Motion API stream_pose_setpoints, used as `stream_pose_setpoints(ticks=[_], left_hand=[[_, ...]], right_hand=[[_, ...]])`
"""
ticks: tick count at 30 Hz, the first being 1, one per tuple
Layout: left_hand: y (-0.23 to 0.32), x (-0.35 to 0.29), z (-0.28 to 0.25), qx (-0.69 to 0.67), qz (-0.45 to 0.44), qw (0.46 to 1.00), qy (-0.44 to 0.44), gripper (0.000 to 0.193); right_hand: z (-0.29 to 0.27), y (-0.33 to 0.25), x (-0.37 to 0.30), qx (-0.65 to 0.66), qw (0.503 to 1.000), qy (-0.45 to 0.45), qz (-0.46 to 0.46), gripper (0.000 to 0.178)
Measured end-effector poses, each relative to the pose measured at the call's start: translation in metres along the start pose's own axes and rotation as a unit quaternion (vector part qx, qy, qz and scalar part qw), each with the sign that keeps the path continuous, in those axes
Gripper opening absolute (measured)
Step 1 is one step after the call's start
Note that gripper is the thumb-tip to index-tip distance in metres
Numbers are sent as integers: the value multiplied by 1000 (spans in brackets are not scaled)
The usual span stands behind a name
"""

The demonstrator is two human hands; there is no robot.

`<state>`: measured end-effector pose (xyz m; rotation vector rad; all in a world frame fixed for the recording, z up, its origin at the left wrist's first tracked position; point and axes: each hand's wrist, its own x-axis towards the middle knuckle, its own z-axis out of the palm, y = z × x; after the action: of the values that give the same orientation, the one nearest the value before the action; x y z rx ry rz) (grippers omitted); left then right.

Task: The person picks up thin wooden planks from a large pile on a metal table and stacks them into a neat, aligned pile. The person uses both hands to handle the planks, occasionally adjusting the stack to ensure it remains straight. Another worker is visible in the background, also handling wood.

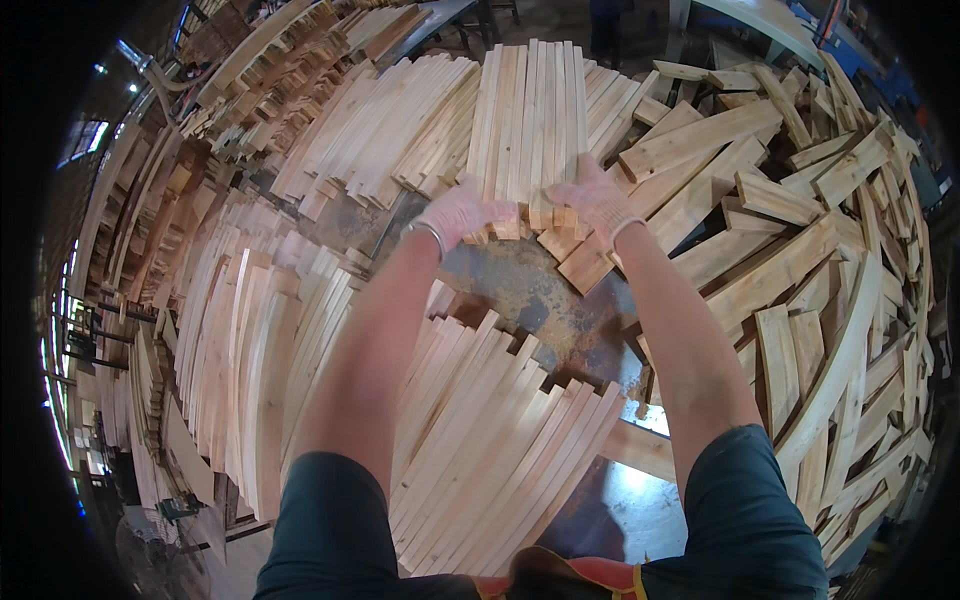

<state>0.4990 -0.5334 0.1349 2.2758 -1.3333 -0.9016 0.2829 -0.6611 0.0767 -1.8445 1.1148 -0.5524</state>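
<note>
Both my arms reach forward over a metal table. My left hand (pixel 462 212), in a pale thin glove, presses the left side of a bundle of long wooden strips (pixel 528 120). From the other side my right hand (pixel 592 203), gloved alike, closes on the same bundle, its thumb near the strip ends. The strips lie side by side and point away from me, their near ends slightly uneven. They rest over other strips (pixel 612 100), which show at the right. My fingers along the outer sides are partly hidden.
A layer of strips (pixel 470 440) lies close to me, with more rows (pixel 385 120) at the far left and stacks (pixel 240 350) at the left. Loose boards (pixel 780 250) pile up high on the right. Sawdust covers the bare metal tabletop (pixel 525 285) in the middle.
</note>
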Motion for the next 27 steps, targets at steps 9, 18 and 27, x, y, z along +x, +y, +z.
stream_pose_setpoints(ticks=[9,18,27], left_hand=[[-102,-249,59,10,118,958,261,63],[-294,-557,131,-68,-91,912,395,34],[-391,-638,237,-837,-232,456,194,43]], right_hand=[[-42,29,-268,349,935,19,68,46],[60,36,-572,280,889,-199,302,80],[141,-1,-589,269,905,-139,297,86]])
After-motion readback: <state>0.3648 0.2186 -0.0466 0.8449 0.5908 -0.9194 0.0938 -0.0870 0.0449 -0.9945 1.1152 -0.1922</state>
